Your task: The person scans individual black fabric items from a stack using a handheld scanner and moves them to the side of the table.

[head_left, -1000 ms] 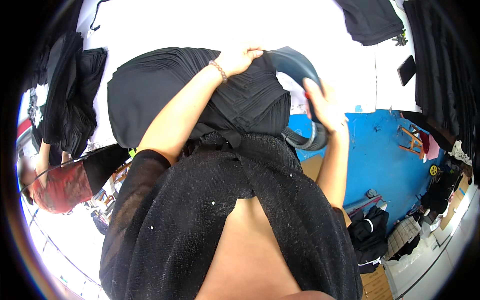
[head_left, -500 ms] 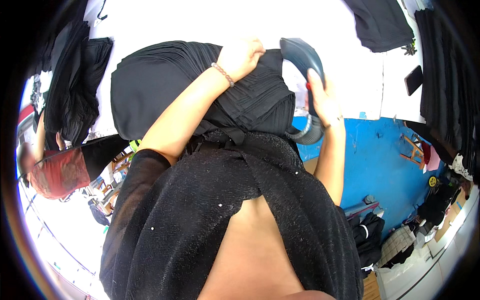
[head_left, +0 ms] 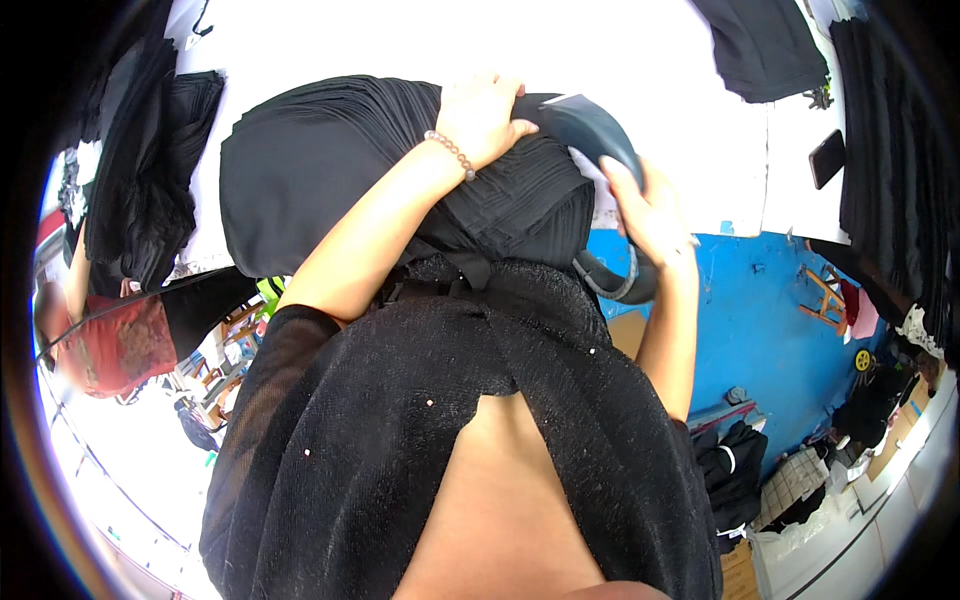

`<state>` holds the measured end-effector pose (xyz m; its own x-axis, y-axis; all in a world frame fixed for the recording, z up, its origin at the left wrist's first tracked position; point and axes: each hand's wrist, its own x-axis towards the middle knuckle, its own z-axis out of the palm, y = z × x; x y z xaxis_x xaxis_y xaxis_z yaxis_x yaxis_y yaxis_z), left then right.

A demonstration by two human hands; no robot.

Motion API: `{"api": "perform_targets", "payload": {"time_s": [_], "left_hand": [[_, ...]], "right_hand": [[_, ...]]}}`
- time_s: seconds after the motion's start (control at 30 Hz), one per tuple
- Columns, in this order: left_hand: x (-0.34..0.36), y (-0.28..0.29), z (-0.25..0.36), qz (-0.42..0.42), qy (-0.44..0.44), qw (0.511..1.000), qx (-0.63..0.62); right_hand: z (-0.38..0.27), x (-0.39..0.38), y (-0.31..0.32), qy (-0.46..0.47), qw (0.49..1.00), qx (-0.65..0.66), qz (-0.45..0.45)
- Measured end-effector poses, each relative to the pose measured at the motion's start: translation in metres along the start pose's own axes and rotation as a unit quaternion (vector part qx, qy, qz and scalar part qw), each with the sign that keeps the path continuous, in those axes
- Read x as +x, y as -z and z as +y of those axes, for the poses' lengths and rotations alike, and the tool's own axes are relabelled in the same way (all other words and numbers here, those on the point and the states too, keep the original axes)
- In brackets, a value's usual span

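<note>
A thick stack of black folded fabric pieces [head_left: 300,190] lies in front of me, its many layers fanned out along the far and right sides. My left hand [head_left: 485,118], with a beaded bracelet at the wrist, rests on the stack's far right part, thumb spread from the fingers. My right hand [head_left: 645,215] is closed round the handle of a dark blue-grey garment steamer [head_left: 595,130] with a ribbed hose [head_left: 625,290]. The steamer's head is tilted over the stack's far right corner, close to my left thumb. Whether it touches the cloth I cannot tell.
The stack lies on a white table [head_left: 700,120]. More black cloth lies at the far right [head_left: 765,50] and left [head_left: 150,170]. A phone [head_left: 827,160] is near the right edge. Blue floor [head_left: 730,320] shows below. A person in red [head_left: 125,340] is at the left.
The steamer head has tilted left and nearer, over the stack's corner, and my right hand has turned with it. My left thumb has spread away from the fingers.
</note>
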<state>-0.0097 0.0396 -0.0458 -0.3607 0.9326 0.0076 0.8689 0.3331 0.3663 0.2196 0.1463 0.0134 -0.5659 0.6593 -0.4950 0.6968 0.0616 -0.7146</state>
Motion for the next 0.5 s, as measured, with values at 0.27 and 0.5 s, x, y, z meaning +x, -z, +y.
{"api": "perform_targets", "payload": {"time_s": [0.27,0.5], "left_hand": [[0.009,-0.012,-0.021,0.049,-0.068,0.995,-0.058],[0.063,-0.039,0.0,0.038,-0.125,0.983,-0.13]], "right_hand": [[0.022,-0.005,0.01,0.001,0.962,0.237,0.133],[0.037,-0.031,0.017,-0.024,0.948,0.255,0.192]]}}
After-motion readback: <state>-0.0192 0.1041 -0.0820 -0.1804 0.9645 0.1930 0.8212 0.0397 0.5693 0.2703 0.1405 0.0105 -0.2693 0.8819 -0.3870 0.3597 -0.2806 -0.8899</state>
